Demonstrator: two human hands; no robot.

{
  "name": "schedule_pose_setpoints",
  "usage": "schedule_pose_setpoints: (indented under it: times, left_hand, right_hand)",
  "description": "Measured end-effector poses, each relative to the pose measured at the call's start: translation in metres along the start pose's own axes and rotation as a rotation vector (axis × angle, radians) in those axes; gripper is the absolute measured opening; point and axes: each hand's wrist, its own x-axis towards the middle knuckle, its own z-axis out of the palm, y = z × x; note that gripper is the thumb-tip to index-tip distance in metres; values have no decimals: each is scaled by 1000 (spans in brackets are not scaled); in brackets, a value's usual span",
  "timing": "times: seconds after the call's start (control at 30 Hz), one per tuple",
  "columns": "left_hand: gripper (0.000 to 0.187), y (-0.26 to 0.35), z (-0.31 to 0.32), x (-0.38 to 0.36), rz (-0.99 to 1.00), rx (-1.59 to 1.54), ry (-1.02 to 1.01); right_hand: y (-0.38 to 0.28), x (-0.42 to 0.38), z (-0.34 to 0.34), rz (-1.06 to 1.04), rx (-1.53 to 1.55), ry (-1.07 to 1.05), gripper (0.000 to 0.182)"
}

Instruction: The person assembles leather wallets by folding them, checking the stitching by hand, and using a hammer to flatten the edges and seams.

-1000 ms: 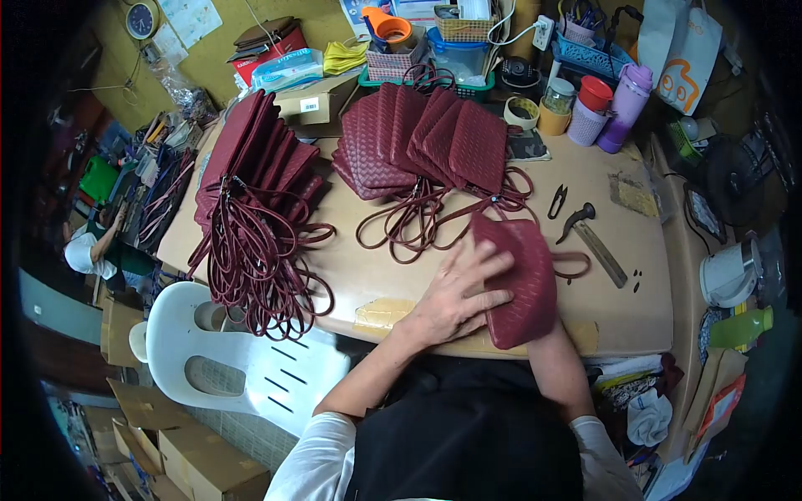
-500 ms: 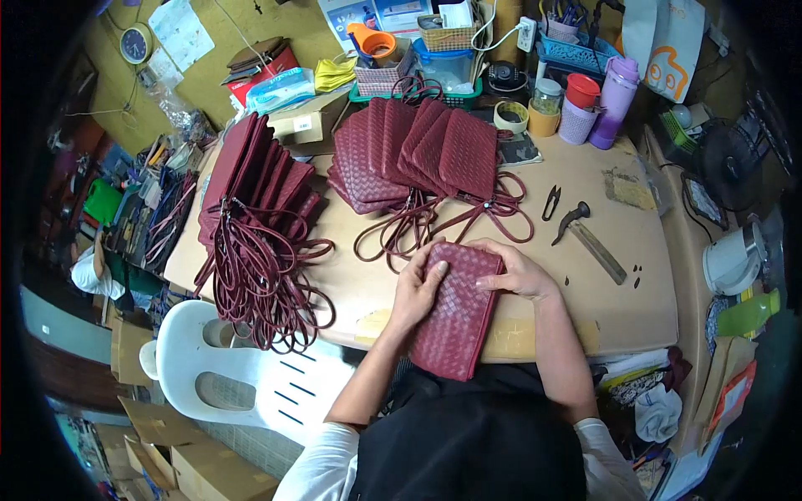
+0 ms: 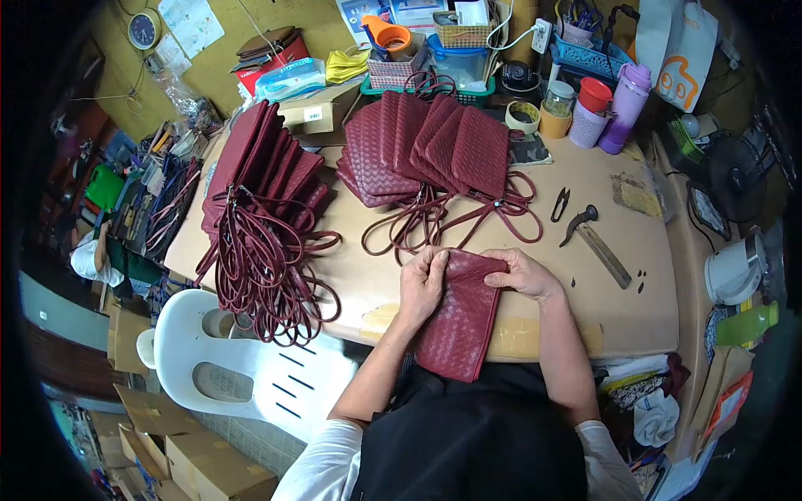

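Note:
A maroon woven-pattern pouch [image 3: 457, 321] hangs tilted between my hands at the table's front edge, its lower end by my lap. My left hand [image 3: 422, 284] is closed on its upper left corner, thumb on top. On the upper right edge, my right hand [image 3: 524, 274] pinches it between thumb and fingers. Just beyond lies a fanned stack of similar maroon pouches [image 3: 480, 154] with looped wrist straps [image 3: 409, 221]. To the left, a taller pile of maroon pouches [image 3: 263, 171] has a tangle of straps [image 3: 263, 267] spilling over the front edge.
A hammer [image 3: 603, 250] and small thread snips [image 3: 560, 204] lie right of my hands on the table [image 3: 643, 309]. A purple bottle [image 3: 625, 108], jars and baskets line the back. A white chair [image 3: 251, 367] stands at the left front. Another person [image 3: 96, 259] is at far left.
My hands have shifted on the pouch's upper corners, and its top now looks pulled wider and flatter. The whole view has swung slightly, so the table things appear a little further right.

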Motion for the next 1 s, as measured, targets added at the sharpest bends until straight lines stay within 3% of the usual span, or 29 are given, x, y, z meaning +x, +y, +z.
schedule_pose_setpoints:
  times: [0.07,0.13,0.23,0.3,0.33,0.4,0.43,0.5,0.53,0.57,0.6,0.63,0.67,0.7,0.73,0.77,0.83,0.87,0.9,0.97,1.0]
  left_hand:
    - [37,-2,0,-1,70,-108,46]
    - [36,-4,-9,-1,16,71,-27]
    - [35,2,-13,-4,-14,-10,20]
    - [31,6,-14,-4,-42,-68,34]
    - [29,10,-13,-1,-47,-206,142]
    - [27,5,-19,5,-58,-346,265]
    - [28,4,-24,11,-67,-341,305]
    - [27,4,-34,23,-90,-436,411]
    - [27,5,-40,24,-124,-478,472]
    - [26,-16,-52,26,-142,-629,416]
    - [28,-12,-56,29,-135,-551,457]
    - [33,-7,-59,30,-131,-469,495]
    - [49,4,-65,26,-91,-26,425]
    - [64,24,-66,18,79,289,320]
    - [75,42,-68,7,218,462,86]
    - [87,62,-66,-6,241,694,-171]
    - [102,93,-52,-31,233,873,-464]
    - [106,89,-50,-40,235,936,-550]
    - [110,84,-48,-47,241,999,-636]
    - [112,82,-44,-58,237,894,-655]
    - [114,84,-41,-62,226,791,-663]
  right_hand:
    - [-2,0,0,9,-43,-26,50]
    - [-9,-1,2,15,-86,-50,56]
    - [-16,-2,11,-106,-176,-171,70]
    - [-5,1,13,-234,85,-217,84]
    - [1,0,12,-232,87,-219,84]
    - [4,-2,11,86,152,-495,89]
    - [3,-2,10,83,-42,-578,93]
    - [2,-5,20,-45,-235,-600,74]
    - [-1,-9,25,-45,-235,-602,74]
    - [-21,-15,42,152,-312,-446,57]
    - [-31,-18,52,344,-386,-284,41]
    - [-20,-20,57,339,-382,-282,41]
    - [-1,-25,63,104,-389,71,31]
    - [10,-27,67,-131,-386,425,21]
    - [-1,-29,80,-173,-479,620,18]
    - [-1,-34,81,-169,-474,632,18]
    - [-2,-45,80,-353,-753,671,30]
    - [-27,-55,91,-216,-651,497,39]
    - [-32,-58,97,-214,-651,506,39]
    - [-34,-64,111,-52,-972,445,35]
    - [-38,-64,120,-123,-1098,487,34]
